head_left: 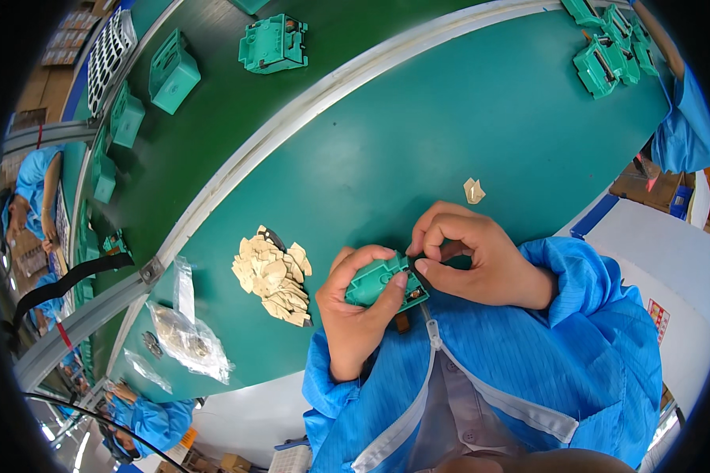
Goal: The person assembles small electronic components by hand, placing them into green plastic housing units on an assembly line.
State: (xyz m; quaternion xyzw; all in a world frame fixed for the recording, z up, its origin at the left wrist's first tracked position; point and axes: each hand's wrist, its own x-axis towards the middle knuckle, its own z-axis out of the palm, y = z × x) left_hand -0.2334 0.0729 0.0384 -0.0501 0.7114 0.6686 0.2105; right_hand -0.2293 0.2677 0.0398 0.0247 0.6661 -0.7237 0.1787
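My left hand (349, 319) grips a green plastic housing (368, 287) close to my chest, thumb across its near right part and fingers round its far edge. Small metal parts show at the housing's right end. There my right hand (487, 262) has its thumb and forefinger pinched together, right beside the edge. Something small and dark shows by those fingertips, too little of it to name. Beyond the right hand lies one beige cut-out piece (473, 191), and left of the housing is a heap of similar beige pieces (270, 274).
Clear plastic bags (188, 340) lie at the bench's left, beside a small dark metal part (151, 344). A pale rail (292, 118) divides the green bench from a belt bearing green housings (272, 44). More housings (607, 59) sit far right near a co-worker's sleeve (686, 126).
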